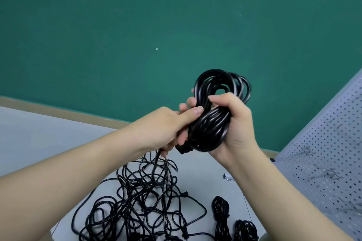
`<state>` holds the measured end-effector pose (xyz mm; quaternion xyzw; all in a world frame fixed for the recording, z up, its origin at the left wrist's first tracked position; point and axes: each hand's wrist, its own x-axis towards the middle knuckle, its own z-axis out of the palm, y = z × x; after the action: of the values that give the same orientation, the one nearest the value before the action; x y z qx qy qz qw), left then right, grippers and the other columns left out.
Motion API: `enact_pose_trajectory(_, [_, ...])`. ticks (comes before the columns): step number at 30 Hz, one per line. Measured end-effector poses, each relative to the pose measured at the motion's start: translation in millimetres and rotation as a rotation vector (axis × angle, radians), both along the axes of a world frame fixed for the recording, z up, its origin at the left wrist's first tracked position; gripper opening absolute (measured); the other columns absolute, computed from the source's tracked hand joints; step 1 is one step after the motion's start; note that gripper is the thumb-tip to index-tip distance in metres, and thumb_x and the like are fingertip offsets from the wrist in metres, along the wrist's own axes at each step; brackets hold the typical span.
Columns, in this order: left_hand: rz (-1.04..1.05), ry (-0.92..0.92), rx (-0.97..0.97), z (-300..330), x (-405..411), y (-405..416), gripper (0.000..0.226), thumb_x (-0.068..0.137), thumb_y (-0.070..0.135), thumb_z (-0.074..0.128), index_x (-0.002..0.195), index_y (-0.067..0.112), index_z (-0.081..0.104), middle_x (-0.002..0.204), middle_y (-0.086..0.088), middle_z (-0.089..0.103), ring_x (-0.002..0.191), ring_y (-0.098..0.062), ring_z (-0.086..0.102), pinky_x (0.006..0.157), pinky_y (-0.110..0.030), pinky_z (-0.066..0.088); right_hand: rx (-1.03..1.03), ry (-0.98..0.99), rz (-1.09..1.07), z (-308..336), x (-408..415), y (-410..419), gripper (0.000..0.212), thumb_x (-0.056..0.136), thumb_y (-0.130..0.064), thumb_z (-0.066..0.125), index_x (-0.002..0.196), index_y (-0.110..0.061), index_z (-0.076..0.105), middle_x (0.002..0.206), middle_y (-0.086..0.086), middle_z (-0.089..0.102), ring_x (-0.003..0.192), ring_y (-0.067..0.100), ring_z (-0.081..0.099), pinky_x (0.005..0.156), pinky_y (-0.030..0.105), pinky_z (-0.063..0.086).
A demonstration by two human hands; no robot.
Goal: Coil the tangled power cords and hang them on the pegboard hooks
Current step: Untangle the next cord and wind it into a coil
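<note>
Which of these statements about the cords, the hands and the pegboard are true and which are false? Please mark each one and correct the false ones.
1. The right hand grips a coiled black cord. True.
2. The left hand rests flat on the table. False: it is raised and holds the same coil, with a cord trailing down from it.
3. A tangled pile of cords lies on the table. True.
4. The pegboard stands at the left. False: it is at the right.
5. Two bundled cords already hang on the pegboard hooks. False: they lie on the table.
</note>
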<state>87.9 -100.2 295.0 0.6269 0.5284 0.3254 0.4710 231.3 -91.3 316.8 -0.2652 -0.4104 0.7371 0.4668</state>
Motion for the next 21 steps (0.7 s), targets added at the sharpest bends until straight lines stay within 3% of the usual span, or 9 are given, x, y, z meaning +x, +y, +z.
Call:
enact_pose_trajectory(2, [-0.013,0.046,-0.009,-4.7,0.4,2.7,0.077,0.094,0.075,0.039,0.059,0.012,0.066,0.047,0.003,0.034,0.043,-0.016,0.037,0.057,-0.026,0.049,-0.021,0.115,-0.068,5.2,5.0,8.5,0.025,0.074,-0.023,0.059,0.092,-0.005,0.059,0.08,0.01,0.058,0.069,0.024,0.061,0.082,0.04,0.057])
enact_pose_trajectory(4, [-0.047,0.056,-0.044,-10.5,-0.3,4.8,0.079,0.095,0.077,0.034,0.066,0.012,0.068,0.051,0.004,0.033,0.048,-0.016,0.04,0.067,-0.028,0.052,-0.027,0.184,-0.131,9.4,15.7,19.4,0.032,0.075,-0.024,0.057,0.101,-0.006,0.054,0.081,0.008,0.052,0.065,0.02,0.052,0.07,0.034,0.054])
enact_pose_trajectory(8, [-0.005,0.176,-0.022,-9.6,-8.3,6.8,0.078,0.094,0.08,0.032,0.067,0.016,0.069,0.049,0.008,0.036,0.05,-0.016,0.044,0.074,-0.034,0.047,-0.003,0.165,-0.259,10.2,43.2,36.4,0.036,0.072,-0.026,0.057,0.101,-0.005,0.052,0.081,0.006,0.049,0.059,0.018,0.046,0.06,0.03,0.045])
enact_pose_trajectory(11, [0.122,0.293,0.057,-1.1,-25.2,15.0,0.075,0.088,0.081,0.044,0.059,0.016,0.066,0.05,0.004,0.042,0.05,-0.019,0.042,0.066,-0.031,0.04,0.015,0.209,-0.311,14.1,59.0,41.6,0.034,0.07,-0.026,0.057,0.097,-0.005,0.052,0.079,0.006,0.047,0.059,0.018,0.045,0.06,0.029,0.044])
enact_pose_trajectory(15, [0.131,0.325,0.168,3.5,-36.5,19.0,0.072,0.083,0.075,0.063,0.06,0.011,0.039,0.06,-0.004,0.025,0.058,-0.023,0.024,0.056,-0.03,0.019,0.02,0.217,-0.351,15.2,66.0,44.4,0.028,0.074,-0.025,0.056,0.094,-0.006,0.051,0.078,0.006,0.047,0.059,0.019,0.043,0.058,0.029,0.044])
enact_pose_trajectory(17, [0.092,0.357,0.255,1.8,-33.9,18.9,0.068,0.083,0.066,0.071,0.06,0.011,0.039,0.054,0.0,0.026,0.051,-0.018,0.023,0.046,-0.024,0.019,0.023,0.148,-0.375,8.9,67.9,47.3,0.024,0.081,-0.026,0.053,0.096,-0.008,0.048,0.078,0.006,0.046,0.059,0.02,0.043,0.057,0.029,0.046])
enact_pose_trajectory(21, [0.072,0.289,0.372,0.9,-31.4,18.2,0.06,0.081,0.053,0.08,0.058,0.012,0.043,0.047,0.007,0.03,0.046,-0.011,0.025,0.043,-0.018,0.023,0.055,-0.01,-0.442,-2.2,71.0,53.0,0.046,0.072,-0.031,0.065,0.108,-0.009,0.046,0.084,0.007,0.049,0.064,0.02,0.048,0.059,0.031,0.046])
